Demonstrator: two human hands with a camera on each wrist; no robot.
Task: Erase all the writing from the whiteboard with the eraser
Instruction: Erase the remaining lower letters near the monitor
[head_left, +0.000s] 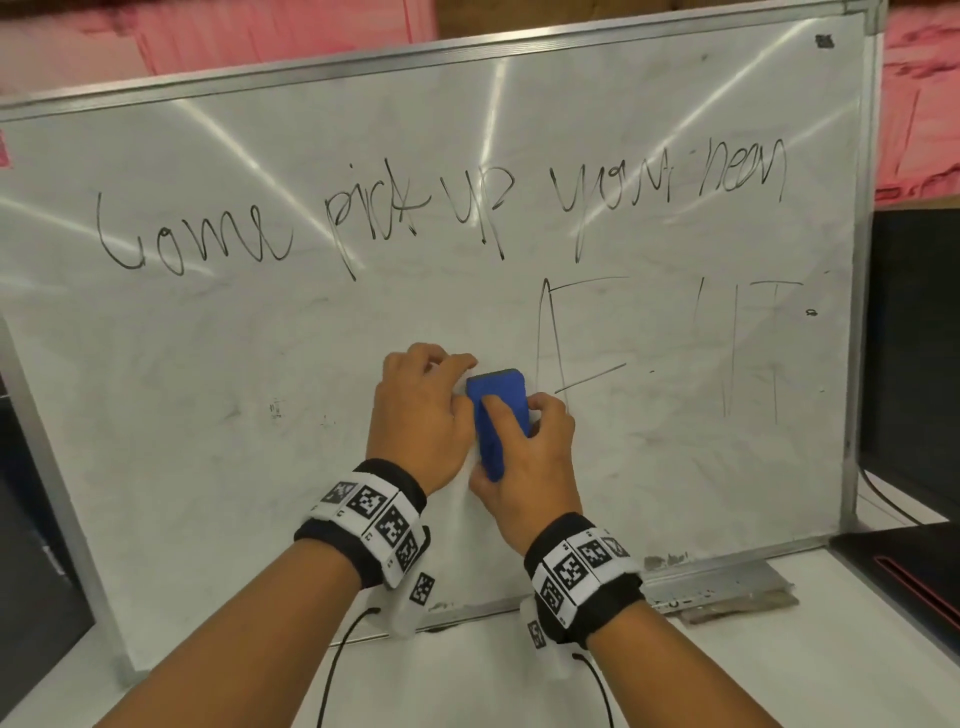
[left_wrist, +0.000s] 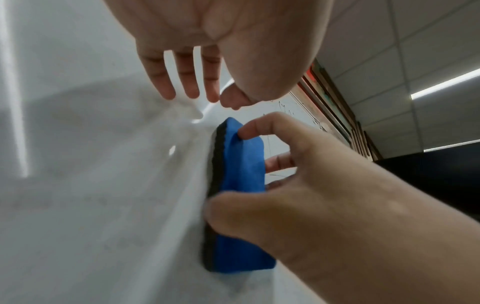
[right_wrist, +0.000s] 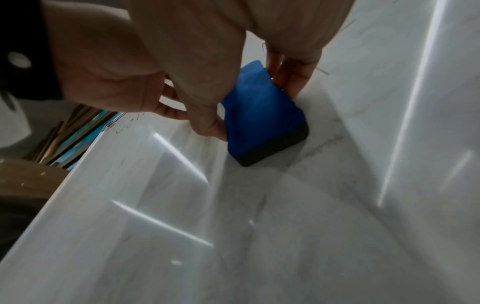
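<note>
The whiteboard (head_left: 208, 364) leans upright on a white table. Black handwriting (head_left: 441, 208) runs across its upper half, and thin partial letters (head_left: 649, 343) stand at the lower right. My right hand (head_left: 519, 431) grips a blue eraser (head_left: 496, 389) with a dark felt side flat against the board, just left of those letters. In the wrist views the eraser (left_wrist: 241, 164) (right_wrist: 259, 115) sits between thumb and fingers. My left hand (head_left: 431, 395) is right beside it, its fingertips (left_wrist: 187, 90) touching the board and holding nothing.
A black monitor (head_left: 919, 338) stands right of the board's frame and a dark laptop (head_left: 909, 566) lies below it. A metal strip (head_left: 727, 587) lies along the board's bottom edge. Cables hang from both wristbands over the table (head_left: 779, 675).
</note>
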